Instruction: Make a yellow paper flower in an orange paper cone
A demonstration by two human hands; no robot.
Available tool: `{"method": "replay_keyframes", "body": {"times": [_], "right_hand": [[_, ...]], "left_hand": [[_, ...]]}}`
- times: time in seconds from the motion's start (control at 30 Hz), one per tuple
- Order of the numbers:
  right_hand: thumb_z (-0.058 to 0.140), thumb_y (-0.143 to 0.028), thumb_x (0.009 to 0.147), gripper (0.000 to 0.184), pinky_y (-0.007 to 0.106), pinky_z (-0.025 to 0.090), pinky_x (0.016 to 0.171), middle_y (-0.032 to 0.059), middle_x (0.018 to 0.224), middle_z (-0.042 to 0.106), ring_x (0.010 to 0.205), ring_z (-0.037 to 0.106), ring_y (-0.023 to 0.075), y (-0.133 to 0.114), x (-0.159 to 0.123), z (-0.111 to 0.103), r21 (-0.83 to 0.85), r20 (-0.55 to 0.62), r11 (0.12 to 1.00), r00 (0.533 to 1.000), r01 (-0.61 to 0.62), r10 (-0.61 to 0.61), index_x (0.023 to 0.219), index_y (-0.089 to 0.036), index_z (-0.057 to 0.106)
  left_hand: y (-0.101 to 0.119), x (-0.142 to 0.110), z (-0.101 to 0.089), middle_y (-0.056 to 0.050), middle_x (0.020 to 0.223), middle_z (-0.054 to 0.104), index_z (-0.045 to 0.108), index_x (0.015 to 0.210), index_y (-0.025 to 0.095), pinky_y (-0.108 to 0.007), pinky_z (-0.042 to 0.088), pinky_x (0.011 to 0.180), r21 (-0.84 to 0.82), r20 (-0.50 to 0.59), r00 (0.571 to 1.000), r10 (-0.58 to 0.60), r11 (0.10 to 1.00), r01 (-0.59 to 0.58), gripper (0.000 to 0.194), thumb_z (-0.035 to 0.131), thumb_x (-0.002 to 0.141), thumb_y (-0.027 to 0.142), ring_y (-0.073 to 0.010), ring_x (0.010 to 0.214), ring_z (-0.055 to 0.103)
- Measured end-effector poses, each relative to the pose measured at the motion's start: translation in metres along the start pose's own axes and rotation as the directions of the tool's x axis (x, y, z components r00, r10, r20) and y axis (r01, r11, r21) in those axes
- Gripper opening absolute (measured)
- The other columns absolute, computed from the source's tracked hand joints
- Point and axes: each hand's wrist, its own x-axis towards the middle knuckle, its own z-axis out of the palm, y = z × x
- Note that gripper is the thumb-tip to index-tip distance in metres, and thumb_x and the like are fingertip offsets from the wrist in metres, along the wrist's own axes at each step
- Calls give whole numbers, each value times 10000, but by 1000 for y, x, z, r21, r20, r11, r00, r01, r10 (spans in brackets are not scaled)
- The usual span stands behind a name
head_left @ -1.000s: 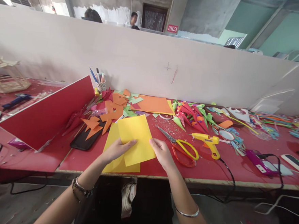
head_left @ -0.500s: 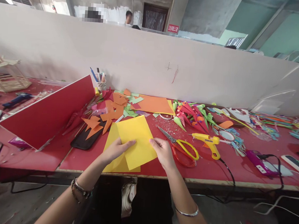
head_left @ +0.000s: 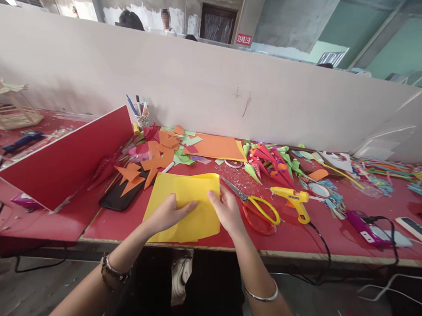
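Yellow paper is pinched from both sides by the half-closed left hand and right hand, apparently to steady it, scissors lying within reach at right.

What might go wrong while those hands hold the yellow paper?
The scissors lie beside the right hand, so it might bump the blades. The yellow paper curls near that hand, so squeezing could crease it. The glue gun lies past the scissors; its tip might be hot, though I can't tell from here.
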Motion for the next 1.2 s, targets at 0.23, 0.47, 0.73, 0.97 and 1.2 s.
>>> {"method": "replay_keyframes", "body": {"times": [0.23,0.47,0.73,0.97,1.2], "right_hand": [[489,-481,767,361,291,469,649,65,864,659,783,605,224,-6,0,1,-37,-71,999,997,-8,5,918,-174,607],[510,-491,751,393,265,464,575,57,831,665,718,610,208,-6,1,-1,40,-50,998,997,-51,53,942,-164,617],[539,-468,741,390,273,480,589,62,908,659,747,622,207,-7,0,-2,147,6,986,997,-78,78,1008,-188,586],[476,-479,780,419,297,488,659,62,990,642,877,607,233,-5,1,3,224,-121,974,991,-35,63,1098,-211,522],[491,-406,792,402,318,486,748,52,1136,565,987,562,222,-3,5,2,194,-193,977,980,89,-51,1158,-252,432]], "left_hand": [[8,-3,1,-77,996,650,563,1044,142,-307,511,709,-91,42,999,-22,996,26,429,515,757,458,-245,874,614],[6,-2,0,-77,1023,644,572,1046,149,-301,509,722,-123,41,998,-49,991,53,447,530,741,473,-242,899,608],[6,0,-5,-67,985,657,563,1083,158,-289,506,690,-214,85,989,-117,968,133,490,555,722,489,-237,868,616],[-5,-6,-8,-58,843,686,614,994,189,-250,485,616,-250,319,918,-234,914,320,521,494,700,602,-202,783,629],[-1,-6,-6,-16,558,593,591,771,123,-253,436,565,-194,494,856,-156,939,283,416,471,762,522,-130,527,550]]}}
